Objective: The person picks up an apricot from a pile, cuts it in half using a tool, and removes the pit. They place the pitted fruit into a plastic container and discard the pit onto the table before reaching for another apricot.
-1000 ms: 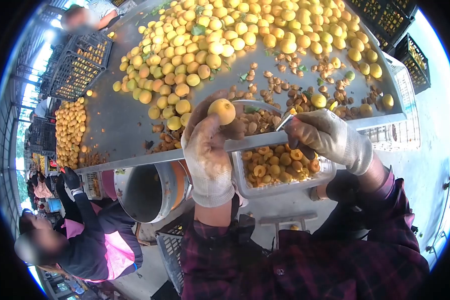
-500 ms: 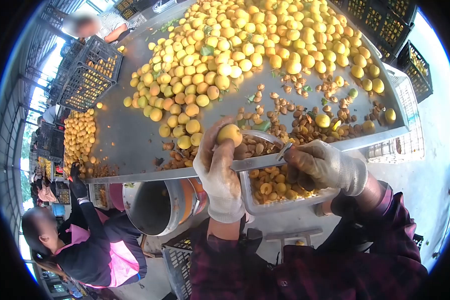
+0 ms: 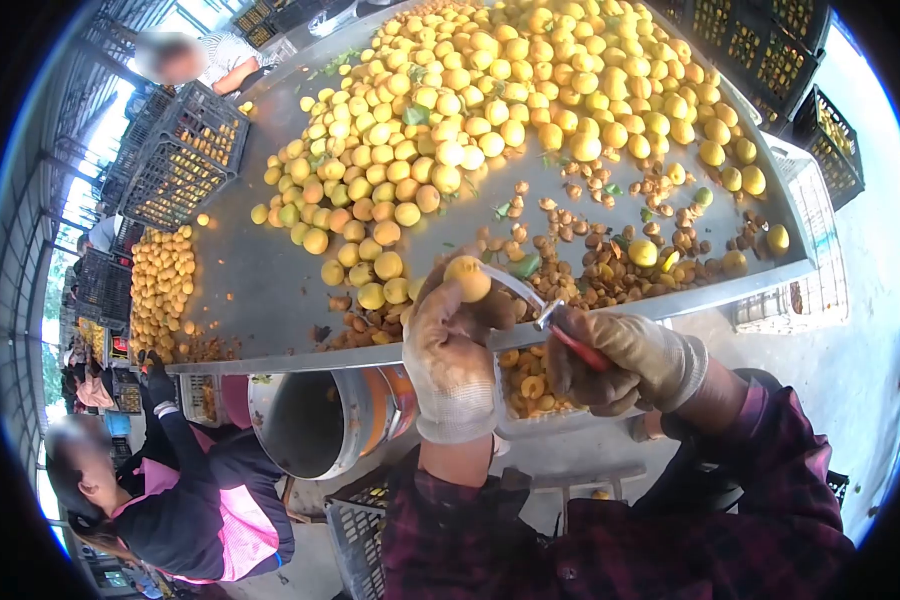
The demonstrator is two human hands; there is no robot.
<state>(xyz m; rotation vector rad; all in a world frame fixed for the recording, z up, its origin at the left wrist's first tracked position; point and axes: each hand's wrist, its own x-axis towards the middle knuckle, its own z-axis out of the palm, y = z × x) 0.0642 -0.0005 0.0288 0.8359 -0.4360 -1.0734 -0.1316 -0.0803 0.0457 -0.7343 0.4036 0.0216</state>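
My left hand [image 3: 452,350], in a soiled white glove, holds a yellow-orange fruit [image 3: 468,278] between thumb and fingers at the table's front edge. In my gloved right hand [image 3: 630,362] is a knife with a red handle [image 3: 582,345] and a thin curved blade [image 3: 515,284]. The blade's far end touches or lies very near the fruit's right side. Behind both hands, a large heap of whole fruit [image 3: 560,70] covers the metal table [image 3: 260,270]. Pits and brown scraps [image 3: 610,270] lie nearer the edge. Below my hands, a clear tub [image 3: 535,385] contains fruit pieces.
An open bucket [image 3: 315,420] stands under the edge, left of my left hand. Black crates [image 3: 185,150] sit at the table's far left, a white crate [image 3: 805,290] at right. A co-worker [image 3: 200,490] sits at lower left; another person [image 3: 225,60] is at upper left.
The knife has turned, so its red handle now shows and its blade extends to the fruit. My right hand has moved slightly down, and my left hand slightly right with the fruit.
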